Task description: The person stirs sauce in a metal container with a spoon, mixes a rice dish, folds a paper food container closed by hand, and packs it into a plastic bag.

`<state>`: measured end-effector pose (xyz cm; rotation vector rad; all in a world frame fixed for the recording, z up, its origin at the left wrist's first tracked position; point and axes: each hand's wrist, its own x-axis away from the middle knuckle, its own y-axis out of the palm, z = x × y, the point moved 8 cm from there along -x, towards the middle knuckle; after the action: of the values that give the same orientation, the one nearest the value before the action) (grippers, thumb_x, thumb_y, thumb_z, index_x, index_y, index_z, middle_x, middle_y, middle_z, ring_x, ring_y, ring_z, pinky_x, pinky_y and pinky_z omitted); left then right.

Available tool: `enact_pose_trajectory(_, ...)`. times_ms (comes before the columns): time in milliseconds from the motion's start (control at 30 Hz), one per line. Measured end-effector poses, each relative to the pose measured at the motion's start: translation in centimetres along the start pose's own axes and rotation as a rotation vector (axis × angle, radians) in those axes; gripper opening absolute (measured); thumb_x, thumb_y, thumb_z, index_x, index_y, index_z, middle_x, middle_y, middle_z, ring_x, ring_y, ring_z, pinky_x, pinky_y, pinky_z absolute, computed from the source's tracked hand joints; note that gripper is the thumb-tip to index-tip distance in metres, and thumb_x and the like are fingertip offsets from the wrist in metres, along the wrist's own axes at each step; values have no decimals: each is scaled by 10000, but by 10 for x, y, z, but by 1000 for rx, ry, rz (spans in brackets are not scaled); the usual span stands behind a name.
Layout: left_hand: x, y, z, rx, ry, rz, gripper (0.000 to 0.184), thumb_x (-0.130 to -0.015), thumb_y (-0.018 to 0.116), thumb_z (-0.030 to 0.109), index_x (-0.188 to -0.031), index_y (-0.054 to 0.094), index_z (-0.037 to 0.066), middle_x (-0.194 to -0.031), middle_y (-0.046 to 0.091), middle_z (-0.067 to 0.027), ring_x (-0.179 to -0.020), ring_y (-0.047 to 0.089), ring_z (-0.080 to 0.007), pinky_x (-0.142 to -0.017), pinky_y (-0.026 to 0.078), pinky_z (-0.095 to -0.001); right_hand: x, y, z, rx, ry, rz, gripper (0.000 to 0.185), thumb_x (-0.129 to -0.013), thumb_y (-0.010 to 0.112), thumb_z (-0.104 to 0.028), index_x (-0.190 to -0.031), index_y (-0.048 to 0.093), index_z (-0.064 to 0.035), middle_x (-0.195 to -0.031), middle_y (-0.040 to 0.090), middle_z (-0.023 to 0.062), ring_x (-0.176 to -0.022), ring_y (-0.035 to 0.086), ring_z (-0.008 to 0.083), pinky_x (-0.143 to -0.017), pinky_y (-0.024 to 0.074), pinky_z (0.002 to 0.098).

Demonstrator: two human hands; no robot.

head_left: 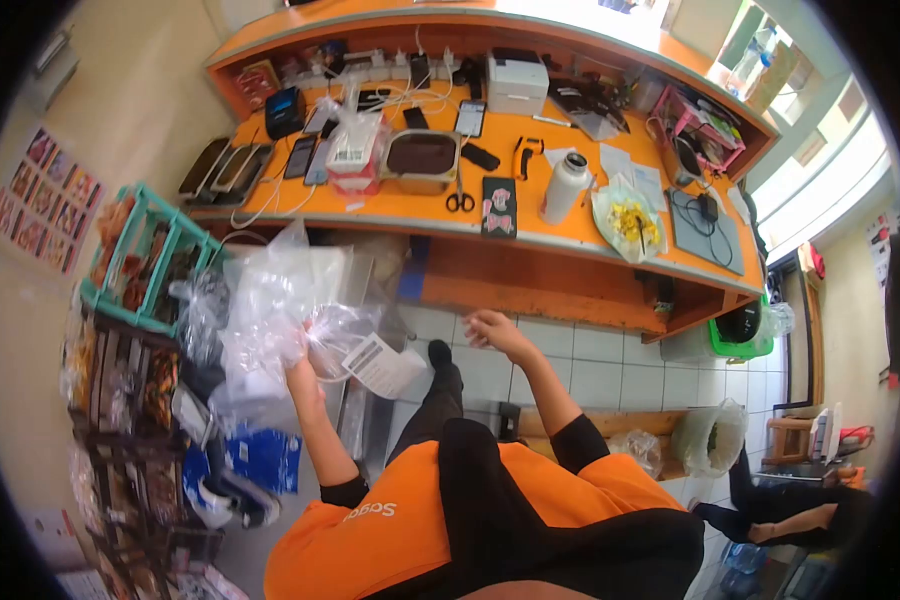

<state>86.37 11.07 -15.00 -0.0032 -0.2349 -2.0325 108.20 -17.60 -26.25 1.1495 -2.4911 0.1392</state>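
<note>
My left hand [298,352] is closed on a clear plastic bag [270,300] at the gathered part. The bag's contents look whitish, but I cannot make them out. A white printed slip [375,367] hangs at the bag's side, right of the hand. In front of the counter, my right hand [492,330] hovers above the tiled floor with loosely bent fingers, holding nothing. On the orange counter [370,207] closest to my hands are black-handled scissors [460,199], a metal tin of dark brown content [422,155] and a black card with pink print [499,207].
A white bottle [565,190] and a plate of yellow food [630,222] stand toward the counter's right. Phones, cables and a white printer [517,82] sit behind. A teal crate [150,262] stands left. Another person's arm [795,523] shows at lower right.
</note>
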Motion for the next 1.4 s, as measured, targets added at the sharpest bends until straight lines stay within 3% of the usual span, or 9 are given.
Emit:
enact_pose_trajectory(200, -104, 71, -33, -116, -79, -234, 372, -922, 534, 287, -1197, 559, 39, -1194, 565, -60, -1111, 490, -158, -979, 343, -297, -173, -66, -85, -596, -4, 388, 271, -946, 398, -181, -1163, 486, -44, -1019, 569, 116, -874, 595, 219, -757, 509, 350)
enact_pose_trajectory(467, -197, 136, -98, -227, -209, -385, 405, -889, 580, 322, -1190, 565, 52, -1088, 597, -42, -980, 544, -167, -880, 415, -306, -257, -85, -117, -944, 33, 414, 218, -919, 321, -105, -1080, 415, 8, -1087, 504, 216, -998, 567, 351, -891, 494, 422)
enact_pose_trajectory(533, -219, 143, -127, -316, -201, -532, 509, -949, 430, 390, -1302, 475, 26, -1302, 474, -88, -1178, 425, -213, -1000, 329, -342, -260, -88, -111, -931, 56, 406, 200, -896, 333, -73, -1041, 441, 13, -1045, 524, 208, -980, 576, 337, -870, 501, 424)
enact_pose_trajectory(600, -232, 143, -143, -378, -229, -508, 504, -954, 421, 388, -1297, 478, 24, -1278, 485, -86, -1157, 430, -205, -993, 336, -339, -271, -99, -101, -901, 12, 324, 163, -864, 356, -29, -967, 473, 19, -965, 549, 182, -924, 586, 316, -842, 509, 418)
enact_pose_trajectory(667, -241, 159, -127, -409, 33, -474, 369, -898, 541, 275, -1172, 549, 29, -1125, 574, -78, -1024, 519, -198, -889, 416, -337, -306, -116, -87, -958, -217, -205, 159, -838, 363, -4, -911, 500, 28, -895, 563, 161, -808, 580, 286, -783, 517, 399)
enact_pose_trajectory(733, -245, 162, -131, -441, -74, -474, 376, -897, 533, 280, -1172, 546, 24, -1125, 574, -91, -1030, 520, -212, -896, 413, -346, -252, -119, -145, -904, 55, 616, 167, -847, 359, -23, -907, 507, 29, -875, 561, 147, -705, 550, 262, -716, 501, 361)
enact_pose_trajectory(867, -243, 166, -141, -483, -217, -482, 390, -897, 520, 294, -1170, 543, 16, -1122, 574, -117, -1042, 523, -241, -906, 407, -363, -282, -161, -142, -816, 41, 519, 153, -852, 374, -39, -908, 510, 4, -881, 563, 133, -684, 539, 250, -682, 485, 391)
enact_pose_trajectory(1200, -249, 208, -138, -744, 63, -498, 421, -882, 527, 298, -1179, 533, -1, -1123, 569, -174, -1071, 523, -300, -922, 395, -398, -300, -251, -157, -644, 84, 539, 145, -852, 394, -46, -913, 526, -53, -779, 558, 69, -669, 526, 209, -628, 456, 389)
enact_pose_trajectory(1400, -233, 269, -83, -640, -207, -459, 433, -838, 600, 265, -1162, 521, -11, -1098, 563, -183, -1040, 528, -308, -912, 400, -399, -290, -282, -171, -589, 68, 539, 166, -856, 457, -94, -942, 599, -89, -792, 553, 36, -684, 474, 154, -648, 408, 370)
